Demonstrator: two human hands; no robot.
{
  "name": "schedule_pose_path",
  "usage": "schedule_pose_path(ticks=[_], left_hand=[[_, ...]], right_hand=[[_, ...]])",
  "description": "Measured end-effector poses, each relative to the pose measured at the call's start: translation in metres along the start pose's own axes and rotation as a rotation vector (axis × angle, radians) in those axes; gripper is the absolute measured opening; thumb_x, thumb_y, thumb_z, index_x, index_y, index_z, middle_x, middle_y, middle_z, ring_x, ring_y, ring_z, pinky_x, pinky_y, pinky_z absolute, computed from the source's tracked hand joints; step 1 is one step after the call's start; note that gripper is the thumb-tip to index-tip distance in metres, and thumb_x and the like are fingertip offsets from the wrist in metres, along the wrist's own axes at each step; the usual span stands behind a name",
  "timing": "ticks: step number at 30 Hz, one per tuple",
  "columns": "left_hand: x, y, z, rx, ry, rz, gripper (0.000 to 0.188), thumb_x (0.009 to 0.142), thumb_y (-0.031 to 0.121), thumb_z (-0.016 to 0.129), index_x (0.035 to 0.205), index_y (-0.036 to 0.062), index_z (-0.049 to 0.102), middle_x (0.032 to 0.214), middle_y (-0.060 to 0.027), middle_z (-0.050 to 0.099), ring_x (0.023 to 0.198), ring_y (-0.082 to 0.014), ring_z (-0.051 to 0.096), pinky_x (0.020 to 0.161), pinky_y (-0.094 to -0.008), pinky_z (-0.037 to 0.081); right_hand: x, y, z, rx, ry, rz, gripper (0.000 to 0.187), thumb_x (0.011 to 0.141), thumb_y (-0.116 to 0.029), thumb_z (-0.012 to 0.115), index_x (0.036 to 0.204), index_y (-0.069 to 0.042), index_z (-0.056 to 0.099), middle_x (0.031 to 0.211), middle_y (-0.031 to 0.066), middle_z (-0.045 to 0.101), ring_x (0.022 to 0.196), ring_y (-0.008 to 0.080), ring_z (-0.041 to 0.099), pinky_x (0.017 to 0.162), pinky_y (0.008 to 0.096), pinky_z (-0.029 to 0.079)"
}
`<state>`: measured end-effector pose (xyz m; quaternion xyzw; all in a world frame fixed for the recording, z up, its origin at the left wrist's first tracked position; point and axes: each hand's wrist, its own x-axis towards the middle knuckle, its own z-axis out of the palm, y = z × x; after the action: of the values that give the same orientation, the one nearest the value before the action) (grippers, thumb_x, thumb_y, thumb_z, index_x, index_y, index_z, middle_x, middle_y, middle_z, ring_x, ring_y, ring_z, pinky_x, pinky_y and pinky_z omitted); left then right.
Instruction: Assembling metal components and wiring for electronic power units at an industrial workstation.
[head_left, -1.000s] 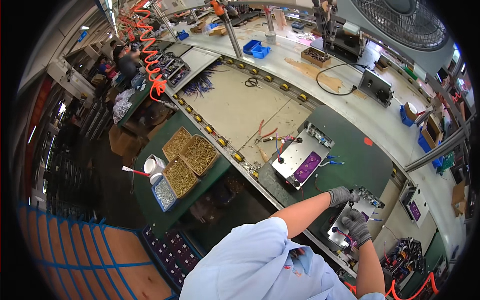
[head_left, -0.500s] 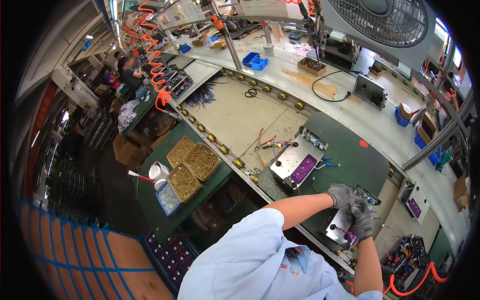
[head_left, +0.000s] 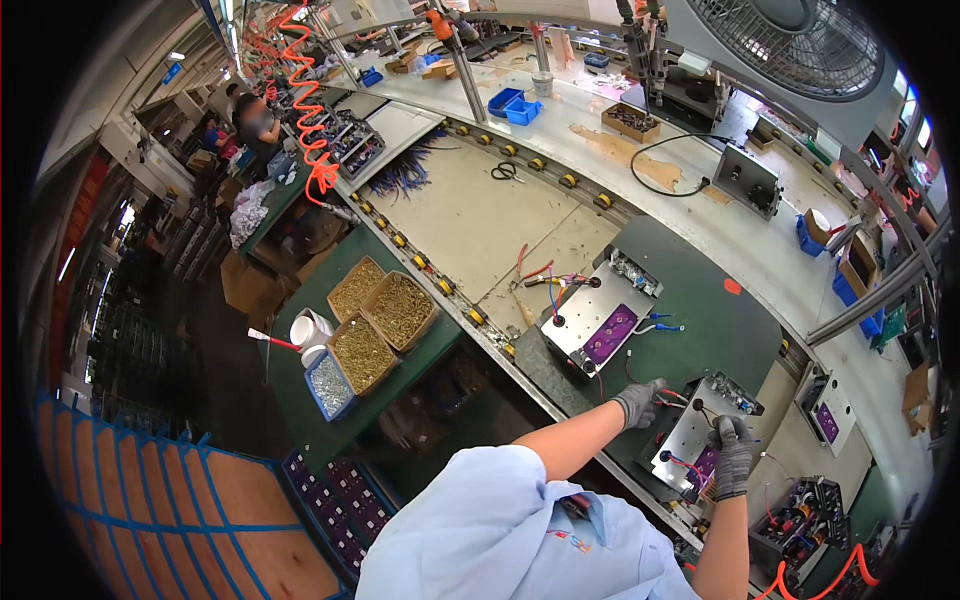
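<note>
Both of my hands wear grey knit gloves and work at a silver metal unit (head_left: 682, 432) with a purple board (head_left: 705, 462) and a circuit board at its far end. At the unit's left side, my left hand (head_left: 638, 404) is closed on red wires (head_left: 673, 398) that lead to a black grommet in the plate. My right hand (head_left: 732, 455) is over the unit's right side, its fingers curled together; a thin wire seems to run to it, but what they hold is hidden. A similar silver unit (head_left: 592, 318) lies farther left, with red and blue wires.
Boxes of brass-coloured screws (head_left: 400, 311) and a blue bin of silver screws (head_left: 330, 386) stand on the left bench. A rail with yellow rollers (head_left: 420, 262) runs behind. An open black unit (head_left: 805, 515) and an orange coiled hose (head_left: 830, 580) lie at right.
My hands were together over the unit's far end. They have parted: the left moved left and down to the red wires, the right slightly down. The head view has shifted a little.
</note>
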<state>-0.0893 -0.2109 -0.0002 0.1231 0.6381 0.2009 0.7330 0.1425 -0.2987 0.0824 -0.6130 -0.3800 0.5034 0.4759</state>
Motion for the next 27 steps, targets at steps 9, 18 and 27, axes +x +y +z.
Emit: schedule_pose_path(ticks=[9,18,27], left_hand=[[0.072,0.014,0.000,0.117,0.056,0.748,0.019,0.090,0.026,0.058,0.086,0.0084,0.062,0.076,-0.0093,0.061,0.065,-0.0236,0.058,0.062,-0.0403,0.048],[0.010,0.009,-0.041,-0.064,0.036,0.009,0.040,0.097,0.044,0.062,0.110,0.0061,0.061,0.103,-0.0103,0.069,0.070,-0.0213,0.065,0.059,-0.0367,0.053],[0.047,0.006,0.008,-0.148,-0.219,-0.095,0.027,0.098,0.039,0.063,0.102,0.0123,0.063,0.078,-0.0032,0.064,0.057,-0.0187,0.061,0.050,-0.0377,0.048]], right_hand=[[-0.030,-0.043,0.007,-0.364,0.007,-0.129,0.018,0.094,-0.015,0.071,0.104,0.000,0.073,0.098,0.0064,0.072,0.091,0.0174,0.067,0.080,0.0323,0.054],[-0.028,-0.113,0.036,-0.900,0.014,-0.678,0.023,0.082,-0.017,0.076,0.104,-0.011,0.072,0.109,0.0113,0.071,0.104,0.0334,0.066,0.094,0.0445,0.051],[0.014,-0.060,0.057,-1.482,-0.259,-0.216,0.038,0.086,-0.027,0.072,0.121,-0.014,0.065,0.115,0.0143,0.066,0.108,0.0354,0.064,0.097,0.0482,0.049]])
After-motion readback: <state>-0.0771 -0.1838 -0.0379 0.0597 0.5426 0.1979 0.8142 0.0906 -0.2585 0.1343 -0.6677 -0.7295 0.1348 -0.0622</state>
